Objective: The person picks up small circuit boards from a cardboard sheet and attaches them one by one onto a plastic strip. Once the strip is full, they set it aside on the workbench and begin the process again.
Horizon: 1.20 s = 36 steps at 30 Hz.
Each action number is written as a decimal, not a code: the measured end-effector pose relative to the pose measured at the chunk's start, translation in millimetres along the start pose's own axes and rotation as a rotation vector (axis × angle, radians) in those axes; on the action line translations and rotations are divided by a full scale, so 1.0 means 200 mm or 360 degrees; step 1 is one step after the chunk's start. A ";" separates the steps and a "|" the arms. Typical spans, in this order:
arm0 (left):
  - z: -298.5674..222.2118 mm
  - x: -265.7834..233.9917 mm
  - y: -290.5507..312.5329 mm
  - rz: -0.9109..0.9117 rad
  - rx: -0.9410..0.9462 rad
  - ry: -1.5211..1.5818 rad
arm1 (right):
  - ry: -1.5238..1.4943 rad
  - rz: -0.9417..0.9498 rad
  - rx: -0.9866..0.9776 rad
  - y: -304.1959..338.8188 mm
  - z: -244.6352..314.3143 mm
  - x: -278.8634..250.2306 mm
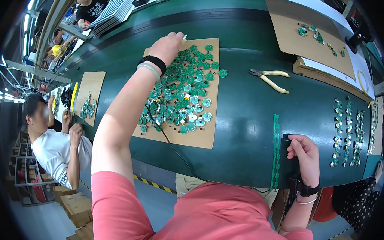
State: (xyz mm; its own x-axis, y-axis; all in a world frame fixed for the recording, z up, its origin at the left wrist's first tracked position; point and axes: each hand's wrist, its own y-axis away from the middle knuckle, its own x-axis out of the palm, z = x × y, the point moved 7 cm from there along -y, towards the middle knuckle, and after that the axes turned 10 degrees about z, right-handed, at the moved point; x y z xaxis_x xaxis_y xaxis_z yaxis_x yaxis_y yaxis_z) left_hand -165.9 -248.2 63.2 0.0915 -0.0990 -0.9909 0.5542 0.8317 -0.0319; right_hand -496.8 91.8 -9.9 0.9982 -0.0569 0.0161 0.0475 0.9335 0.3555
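My left hand (pixel 168 47) reaches to the far edge of a cardboard sheet (pixel 206 140) covered with a heap of small green circuit boards (pixel 182 87). Its fingers are closed, and a small whitish-yellow bit (pixel 185 37) shows at their tips; what it belongs to is unclear. My right hand (pixel 305 157) rests low over the bench, its fingers curled with the thumb against them. A dark spot shows at its fingertips, too small to name. Just left of it lies a long strip of joined green boards (pixel 276 151). A single green board (pixel 222 73) sits just off the cardboard.
Pliers (pixel 269 78) with cream handles lie on the green bench (pixel 239 109). Rows of boards (pixel 348 131) stand at the right, below a raised cardboard-topped platform (pixel 326 76). A black cable (pixel 173 149) crosses the near edge. A co-worker (pixel 56 146) sits at the left.
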 end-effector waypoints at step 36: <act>-0.53 0.00 0.20 0.0027 0.0428 0.0296 | -0.0419 0.0158 -0.0054 -0.02 -0.05 -0.07</act>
State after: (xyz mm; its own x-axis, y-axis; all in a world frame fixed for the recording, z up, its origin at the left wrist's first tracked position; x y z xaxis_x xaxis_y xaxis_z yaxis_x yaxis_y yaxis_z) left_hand -231.2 -156.9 47.3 -0.0361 0.0357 -0.9987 0.7550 0.6557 -0.0039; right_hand -511.2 93.0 -20.9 0.9548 -0.0508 0.2930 -0.0442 0.9502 0.3086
